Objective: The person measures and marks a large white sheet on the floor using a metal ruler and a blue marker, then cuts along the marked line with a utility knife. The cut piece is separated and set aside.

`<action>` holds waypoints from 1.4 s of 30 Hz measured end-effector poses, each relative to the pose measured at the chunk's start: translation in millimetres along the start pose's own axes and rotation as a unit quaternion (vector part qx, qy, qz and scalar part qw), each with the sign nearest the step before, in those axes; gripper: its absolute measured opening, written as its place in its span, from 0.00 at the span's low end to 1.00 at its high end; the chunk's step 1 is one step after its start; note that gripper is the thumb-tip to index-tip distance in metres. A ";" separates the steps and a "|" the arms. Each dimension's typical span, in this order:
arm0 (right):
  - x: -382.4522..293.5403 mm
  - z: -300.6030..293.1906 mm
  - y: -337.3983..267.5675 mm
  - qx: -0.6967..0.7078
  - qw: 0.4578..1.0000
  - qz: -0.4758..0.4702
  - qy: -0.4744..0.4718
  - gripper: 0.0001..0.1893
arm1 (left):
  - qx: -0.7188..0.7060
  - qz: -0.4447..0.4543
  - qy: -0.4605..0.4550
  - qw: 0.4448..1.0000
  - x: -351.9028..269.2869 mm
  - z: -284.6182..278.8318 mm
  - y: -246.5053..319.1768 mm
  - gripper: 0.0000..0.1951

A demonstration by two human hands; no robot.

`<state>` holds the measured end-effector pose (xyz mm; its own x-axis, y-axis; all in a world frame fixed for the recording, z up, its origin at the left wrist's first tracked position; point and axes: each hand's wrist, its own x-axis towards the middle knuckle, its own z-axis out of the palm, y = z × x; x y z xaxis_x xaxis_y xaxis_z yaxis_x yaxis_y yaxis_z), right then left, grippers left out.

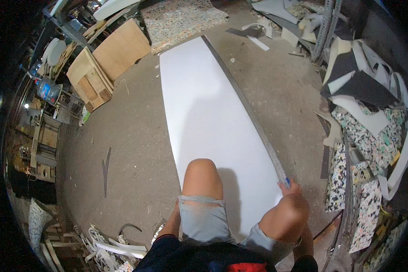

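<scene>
A large white foam sheet lies flat on the floor before me and runs back between my legs. Along its right edge stretches a long grey straightedge, with marks like a ruler's on its nearer part. My right hand, partly covered by my right knee, has its fingers around the near end of that straightedge. A small blue item shows at the fingertips; what it is cannot be made out. My left forearm reaches down beside my left knee, which hides the left hand.
Foam offcuts and speckled foam pieces are heaped along the right. Plywood panels lean at the upper left, near a large water bottle. A speckled foam slab lies beyond the sheet. Thin dark strips rest on the concrete floor.
</scene>
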<state>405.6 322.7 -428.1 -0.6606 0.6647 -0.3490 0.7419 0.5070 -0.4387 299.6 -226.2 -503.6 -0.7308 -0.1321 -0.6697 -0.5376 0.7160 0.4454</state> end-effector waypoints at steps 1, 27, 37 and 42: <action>0.5 -1.6 8.2 0.009 1.000 0.024 -0.001 0.26 | 0.004 -0.004 -0.003 1.000 -0.9 -0.1 0.2 0.28; 64.4 -0.5 97.8 -0.017 0.947 0.186 0.262 0.30 | 0.021 -0.018 -0.026 0.999 22.4 -17.5 18.7 0.29; -36.9 -50.3 140.0 -0.134 0.964 0.111 0.200 0.23 | 0.029 -0.015 -0.046 0.998 33.1 -13.3 17.5 0.29; -54.9 26.5 110.0 -0.060 0.991 0.121 -0.011 0.24 | 0.077 0.064 -0.086 0.991 35.6 -21.1 66.0 0.29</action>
<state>520.3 327.4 -479.1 -0.4628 0.7633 -0.4509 0.8865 0.3967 -0.2383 229.2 -198.2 -485.5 -0.6984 0.0759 -0.7116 -0.3652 0.8174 0.4456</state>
